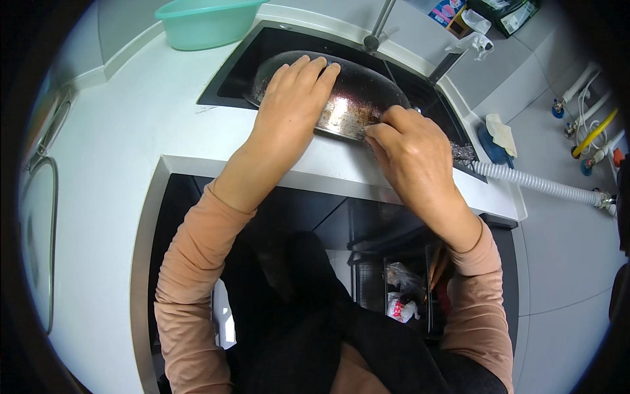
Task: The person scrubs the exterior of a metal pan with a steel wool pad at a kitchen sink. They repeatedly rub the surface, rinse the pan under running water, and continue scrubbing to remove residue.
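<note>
A dark metal pan (364, 86) is turned with its stained, scorched outside towards me, over the black sink (231, 81) at the counter's front edge. My left hand (298, 98) lies flat across it, fingers spread over the far side, bracing it; the thumb is hidden. Low on the pan's right side, my right hand (411, 143) has its fingertips pinched together against the metal. A little grey, stringy material shows under those fingers, apparently a steel wool scourer (369, 140), mostly covered by the hand.
Grey wire mesh (462, 151) and a white corrugated hose (536, 180) lie at the sink's right end. A green basin (209, 24) stands back left. Behind the sink rises a faucet (372, 42). Below, a pull-out rack (389, 276) holds bags.
</note>
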Demonstrator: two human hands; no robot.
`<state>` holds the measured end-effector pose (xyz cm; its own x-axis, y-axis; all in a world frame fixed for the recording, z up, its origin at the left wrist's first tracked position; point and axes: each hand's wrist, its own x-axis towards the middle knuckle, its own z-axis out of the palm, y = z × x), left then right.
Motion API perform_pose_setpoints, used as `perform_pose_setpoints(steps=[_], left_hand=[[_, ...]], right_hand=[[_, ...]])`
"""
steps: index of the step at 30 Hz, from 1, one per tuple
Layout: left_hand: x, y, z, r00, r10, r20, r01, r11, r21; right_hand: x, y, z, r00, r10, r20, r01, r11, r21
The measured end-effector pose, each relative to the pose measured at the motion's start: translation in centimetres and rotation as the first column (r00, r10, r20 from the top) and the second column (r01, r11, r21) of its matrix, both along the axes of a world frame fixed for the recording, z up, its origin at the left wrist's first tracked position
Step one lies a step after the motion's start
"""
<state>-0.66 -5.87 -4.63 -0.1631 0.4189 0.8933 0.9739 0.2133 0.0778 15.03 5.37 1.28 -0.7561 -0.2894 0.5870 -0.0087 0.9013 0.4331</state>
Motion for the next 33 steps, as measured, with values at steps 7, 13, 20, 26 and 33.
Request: perform_pose_setpoints(steps=[7,13,20,26,33], left_hand=[[-0.1,0.4,-0.3,1.000,-0.025,-0.001,0.025,0.999,0.024],[-0.4,0.2,-0.2,0.999,-0.044,0.017,0.044,0.999,0.017],[0.0,0.4,-0.2,1.000,0.014,0.002,-0.014,1.000,0.018],[0.1,0.3,0.0,0.999,-0.033,0.033,0.033,0.999,-0.013],[0.3,-0.3,0.7,1.000,0.000,0.028,0.002,0.996,-0.093]], right_hand=[[-2.8,-2.2,-0.2,0.998,0.059,-0.035,-0.058,0.998,0.028],[-3.2,-2.2,-0.7,0.994,0.090,-0.059,-0.093,0.995,-0.033],[1.5,1.5,0.4,0.994,-0.108,-0.013,0.103,0.971,-0.218],[-2.6,-0.3,0.0,0.987,0.075,-0.142,-0.099,0.980,-0.172],[-3.4,0.0,-1.2,0.955,0.196,-0.221,-0.230,0.963,-0.141]])
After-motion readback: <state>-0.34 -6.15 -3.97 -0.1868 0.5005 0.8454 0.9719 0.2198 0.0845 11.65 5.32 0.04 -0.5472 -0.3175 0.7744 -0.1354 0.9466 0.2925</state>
